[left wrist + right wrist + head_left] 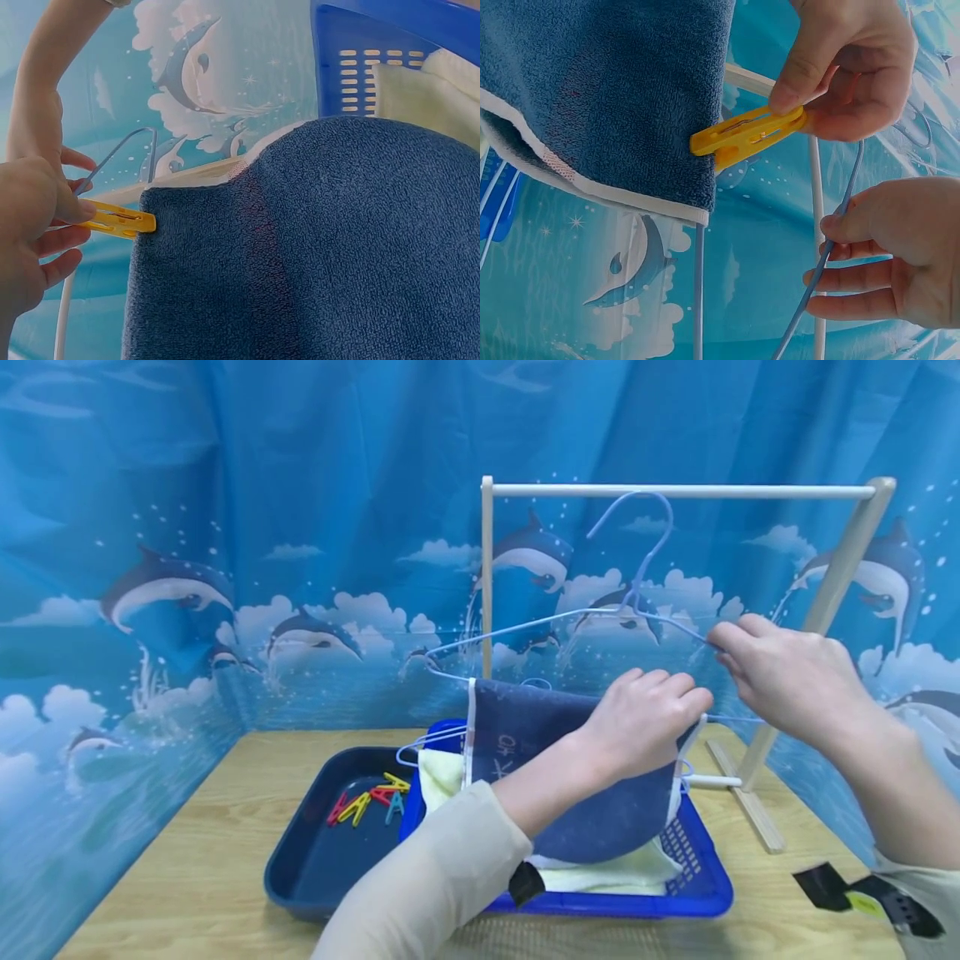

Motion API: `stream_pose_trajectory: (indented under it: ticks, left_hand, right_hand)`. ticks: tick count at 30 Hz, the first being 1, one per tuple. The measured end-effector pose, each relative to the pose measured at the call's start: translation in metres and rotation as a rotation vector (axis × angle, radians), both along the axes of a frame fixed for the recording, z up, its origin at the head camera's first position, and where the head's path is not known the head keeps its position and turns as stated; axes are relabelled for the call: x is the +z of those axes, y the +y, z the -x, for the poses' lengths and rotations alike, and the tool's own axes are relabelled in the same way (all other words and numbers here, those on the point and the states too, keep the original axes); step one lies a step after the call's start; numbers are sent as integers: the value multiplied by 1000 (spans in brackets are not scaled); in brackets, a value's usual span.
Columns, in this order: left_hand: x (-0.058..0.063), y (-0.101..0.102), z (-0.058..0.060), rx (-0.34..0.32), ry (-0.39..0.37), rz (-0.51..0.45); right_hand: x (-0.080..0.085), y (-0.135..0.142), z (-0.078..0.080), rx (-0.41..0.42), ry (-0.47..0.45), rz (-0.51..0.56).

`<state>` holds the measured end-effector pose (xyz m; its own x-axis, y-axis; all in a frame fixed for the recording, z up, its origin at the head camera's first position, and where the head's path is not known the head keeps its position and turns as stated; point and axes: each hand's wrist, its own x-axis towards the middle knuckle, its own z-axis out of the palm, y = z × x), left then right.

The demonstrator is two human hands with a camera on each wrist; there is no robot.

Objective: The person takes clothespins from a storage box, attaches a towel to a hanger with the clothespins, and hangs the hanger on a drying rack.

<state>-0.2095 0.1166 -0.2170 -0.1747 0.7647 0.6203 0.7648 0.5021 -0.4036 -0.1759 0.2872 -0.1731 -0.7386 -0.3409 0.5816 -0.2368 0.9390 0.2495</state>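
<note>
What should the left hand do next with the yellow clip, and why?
Probably the left hand should gently loosen its pinch, so the yellow clip can grip the towel. The clip's tips are already at the towel's edge, the thumb and fingers are on its other end, and the right hand holds the hanger.

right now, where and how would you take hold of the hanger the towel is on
Probably pinch the hanger at its neck, from its left side: that thin wire stands bare above the dark towel, while the right hand holds the right shoulder.
</note>
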Motion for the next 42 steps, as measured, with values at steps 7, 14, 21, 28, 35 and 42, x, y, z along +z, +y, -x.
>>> stream_pose_trajectory:
  ticks: [7,14,21,28,35,42]
  left_hand:
    - [2,5,3,33,-51,30]
    - [-3,11,7,77,-37,73]
    - [-6,12,7,123,-61,132]
    - [-9,11,7,168,5,174]
    - [-10,10,9,191,-7,156]
    - [0,-4,7,190,-57,129]
  right_hand:
    - [2,-1,-1,8,-7,-2]
    - [0,-1,0,19,-9,-10]
    - [-3,-2,2,21,-17,-3]
    - [-2,-3,4,9,-31,-5]
    - [-3,-3,6,20,7,0]
    - [-5,-1,5,13,14,17]
